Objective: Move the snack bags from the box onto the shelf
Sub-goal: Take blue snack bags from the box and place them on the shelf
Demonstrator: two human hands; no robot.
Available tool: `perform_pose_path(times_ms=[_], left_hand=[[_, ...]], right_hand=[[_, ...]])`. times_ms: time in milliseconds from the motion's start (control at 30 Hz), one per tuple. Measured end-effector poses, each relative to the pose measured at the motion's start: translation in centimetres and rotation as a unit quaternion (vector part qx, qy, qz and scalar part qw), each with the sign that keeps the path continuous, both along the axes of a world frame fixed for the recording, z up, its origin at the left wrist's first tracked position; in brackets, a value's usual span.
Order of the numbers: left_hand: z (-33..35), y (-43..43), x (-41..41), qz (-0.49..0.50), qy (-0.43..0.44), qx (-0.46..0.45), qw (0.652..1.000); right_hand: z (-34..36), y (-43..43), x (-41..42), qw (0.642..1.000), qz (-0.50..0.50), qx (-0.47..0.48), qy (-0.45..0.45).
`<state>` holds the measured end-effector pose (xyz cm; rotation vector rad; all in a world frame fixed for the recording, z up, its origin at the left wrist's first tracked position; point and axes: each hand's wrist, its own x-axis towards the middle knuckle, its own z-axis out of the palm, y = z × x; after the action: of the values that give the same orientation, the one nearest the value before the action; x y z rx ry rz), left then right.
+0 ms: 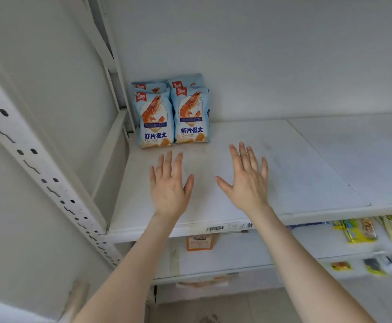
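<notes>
Several light-blue snack bags with a shrimp picture stand upright in the back left corner of the white shelf (295,164), two in front (156,120) (191,116) and more behind them. My left hand (169,185) hovers over the shelf just in front of the bags, fingers straight and spread, holding nothing. My right hand (246,180) is beside it to the right, also spread flat and empty. Neither hand touches a bag. The box is not in view.
A white perforated upright post (43,173) runs diagonally at the left. A lower shelf (248,255) holds an orange packet (199,243), with yellow packets (360,230) at the right. A barcode label (214,228) sits on the shelf's front edge.
</notes>
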<state>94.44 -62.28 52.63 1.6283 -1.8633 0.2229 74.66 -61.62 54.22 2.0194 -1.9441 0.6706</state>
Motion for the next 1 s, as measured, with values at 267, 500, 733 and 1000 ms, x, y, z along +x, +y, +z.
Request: perform_pose_path(times_ms=[267,500,733,1000], left_hand=[[-0.2,9.8,-4.5,-0.066,-0.053,0.045,0.995],[-0.1,18.2,-10.6,-0.140,-0.060,0.045,0.987],[-1.2,26.9,-17.6,-0.275,-0.033,0.064,0.959],[-4.3,37.9,-26.0,-0.452,-0.079,0.107,0.882]], right_hand=[[-0.1,11.5,-4.5,0.998,-0.053,0.014,0.013],[-0.5,22.7,-9.6,0.993,-0.109,0.021,0.031],[-2.2,37.2,-14.5,0.962,-0.273,0.014,-0.024],[-4.6,54.5,-18.3,0.879,-0.469,0.052,-0.067]])
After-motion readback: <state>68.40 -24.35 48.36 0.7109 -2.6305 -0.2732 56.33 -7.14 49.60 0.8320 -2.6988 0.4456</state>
